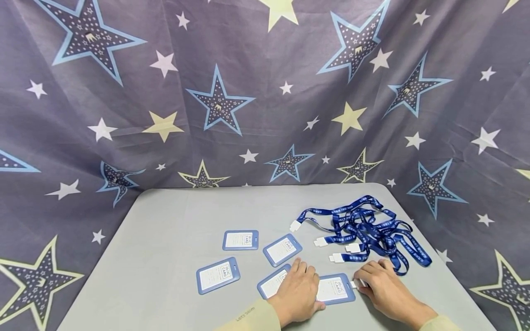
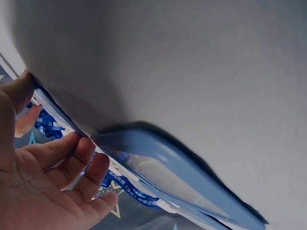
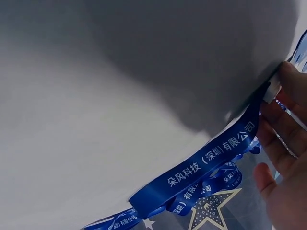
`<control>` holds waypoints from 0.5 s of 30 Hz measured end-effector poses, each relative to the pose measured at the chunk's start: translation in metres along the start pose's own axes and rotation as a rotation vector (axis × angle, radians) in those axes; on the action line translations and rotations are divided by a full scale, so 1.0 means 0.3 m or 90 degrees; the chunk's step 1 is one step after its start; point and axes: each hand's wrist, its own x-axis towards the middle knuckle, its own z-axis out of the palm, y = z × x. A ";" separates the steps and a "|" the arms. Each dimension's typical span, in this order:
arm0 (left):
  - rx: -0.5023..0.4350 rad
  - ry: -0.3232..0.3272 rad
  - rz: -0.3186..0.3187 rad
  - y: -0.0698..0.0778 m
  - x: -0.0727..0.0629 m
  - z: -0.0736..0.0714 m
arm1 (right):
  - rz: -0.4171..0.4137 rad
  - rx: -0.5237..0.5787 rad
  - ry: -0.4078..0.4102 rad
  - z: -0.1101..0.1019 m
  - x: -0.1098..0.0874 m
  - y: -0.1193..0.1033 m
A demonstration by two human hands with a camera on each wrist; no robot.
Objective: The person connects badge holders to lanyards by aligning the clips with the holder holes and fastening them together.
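Head view: holding a blue ID card holder on the table with left hand, pinching a white lanyard clip at its end with right hand, probably light, stiff, kinda slick, so grab the rim.
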 end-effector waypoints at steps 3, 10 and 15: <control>0.005 -0.001 -0.001 0.001 0.000 -0.001 | 0.006 -0.002 -0.006 -0.001 0.002 -0.004; 0.022 0.009 0.005 0.002 0.000 -0.005 | 0.000 -0.004 -0.005 -0.001 0.008 -0.011; 0.033 0.017 0.012 0.004 -0.002 -0.007 | -0.003 -0.003 -0.010 0.001 0.009 -0.012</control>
